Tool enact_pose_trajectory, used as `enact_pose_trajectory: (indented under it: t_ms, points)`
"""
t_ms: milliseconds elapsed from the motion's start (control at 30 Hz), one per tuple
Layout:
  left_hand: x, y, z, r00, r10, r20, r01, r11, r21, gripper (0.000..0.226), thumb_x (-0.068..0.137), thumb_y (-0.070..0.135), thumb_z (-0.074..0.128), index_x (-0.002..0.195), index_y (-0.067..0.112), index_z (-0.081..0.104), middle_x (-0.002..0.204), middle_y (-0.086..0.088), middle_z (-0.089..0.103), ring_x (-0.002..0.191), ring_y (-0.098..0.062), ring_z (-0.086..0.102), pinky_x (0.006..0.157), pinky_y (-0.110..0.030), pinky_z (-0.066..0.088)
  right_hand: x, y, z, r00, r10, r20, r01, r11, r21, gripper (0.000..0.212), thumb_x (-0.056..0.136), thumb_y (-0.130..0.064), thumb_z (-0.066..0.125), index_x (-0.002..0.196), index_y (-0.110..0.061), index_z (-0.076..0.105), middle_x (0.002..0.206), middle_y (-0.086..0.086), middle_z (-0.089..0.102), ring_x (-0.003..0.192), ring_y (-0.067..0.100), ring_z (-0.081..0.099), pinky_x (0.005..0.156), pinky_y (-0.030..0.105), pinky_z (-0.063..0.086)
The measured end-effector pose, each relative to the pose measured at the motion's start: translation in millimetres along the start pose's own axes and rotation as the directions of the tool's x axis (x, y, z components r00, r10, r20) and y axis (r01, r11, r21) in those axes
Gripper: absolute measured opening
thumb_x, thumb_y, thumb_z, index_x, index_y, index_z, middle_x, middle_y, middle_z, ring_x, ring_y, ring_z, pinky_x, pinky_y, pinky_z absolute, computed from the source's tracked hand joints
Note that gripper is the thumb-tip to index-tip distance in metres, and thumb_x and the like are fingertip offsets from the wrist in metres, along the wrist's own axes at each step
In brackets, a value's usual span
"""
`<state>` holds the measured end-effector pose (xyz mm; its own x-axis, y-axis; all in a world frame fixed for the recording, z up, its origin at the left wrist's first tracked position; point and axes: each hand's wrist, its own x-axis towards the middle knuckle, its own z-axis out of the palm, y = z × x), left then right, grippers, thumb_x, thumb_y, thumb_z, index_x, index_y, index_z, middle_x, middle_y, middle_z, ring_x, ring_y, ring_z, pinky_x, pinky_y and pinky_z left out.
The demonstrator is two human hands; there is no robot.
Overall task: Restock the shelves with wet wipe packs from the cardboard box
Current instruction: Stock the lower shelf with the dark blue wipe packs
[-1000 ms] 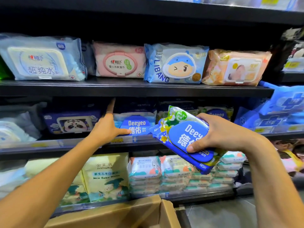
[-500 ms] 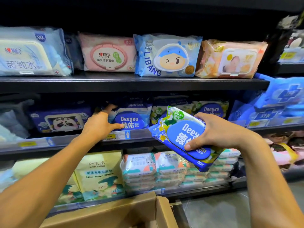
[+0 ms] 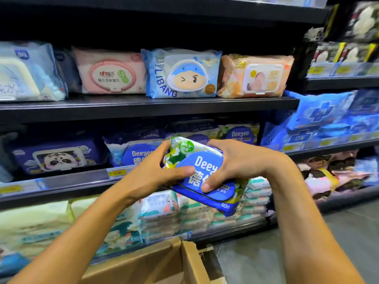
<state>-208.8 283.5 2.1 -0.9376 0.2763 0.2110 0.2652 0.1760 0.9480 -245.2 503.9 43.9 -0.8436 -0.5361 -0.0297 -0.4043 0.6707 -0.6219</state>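
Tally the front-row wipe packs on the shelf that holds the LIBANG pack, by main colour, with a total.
Blue: 2, the pale blue pack at the left and the LIBANG pack
Pink: 1, the pink pack
Orange: 1, the orange pack
Total: 4
A darker pack set back behind them is mostly hidden, so not counted.

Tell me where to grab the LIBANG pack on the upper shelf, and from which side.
Best grip its top edge, coming from the front and above: the LIBANG pack stands on its long edge facing out, with the pink pack and orange pack tight against its ends.
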Motion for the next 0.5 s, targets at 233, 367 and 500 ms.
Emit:
enact_pose_trajectory:
  t_ms: [233,367,500]
  points:
    - [19.2,-9.9,31.3,0.981,-0.069,-0.182,0.041,0.988,-0.151,0.062,0.060,0.032,0.088,0.116,0.025,0.064,0.106,-0.001,0.077,0.085,-0.020,0.074,0.069,-0.039,0.062,-8.0,37.2,-21.4,0.971,-0.020,-0.237,0.059,0.986,0.155,0.047,0.071,-0.033,0.092,0.113,-0.030,0.070,0.106,-0.008,0.075,0.093,0.004,0.069,0.080,0.018,0.055]
    - [43.5,-10.6,46.2,0.934,-0.147,-0.325,0.056,0.960,-0.274,0.042,0.076,0.020,0.084,0.113,0.020,0.064,0.102,0.002,0.078,0.076,-0.013,0.074,0.063,-0.031,0.060,-21.6,88.6,-43.0,0.900,0.216,-0.379,-0.059,0.921,0.385,0.066,0.069,-0.051,0.085,0.127,-0.032,0.062,0.111,0.000,0.073,0.097,0.009,0.066,0.076,0.022,0.054]
    - [59.3,-7.3,53.1,0.922,-0.227,-0.313,0.105,0.926,-0.362,0.042,0.084,0.026,0.077,0.121,0.018,0.059,0.112,-0.007,0.075,0.082,-0.022,0.074,0.078,-0.051,0.062,-21.4,121.5,-26.7,0.972,0.198,-0.126,-0.081,0.788,0.610,0.080,0.059,-0.043,0.095,0.130,-0.042,0.056,0.115,-0.003,0.077,0.114,0.023,0.071,0.092,0.045,0.054]
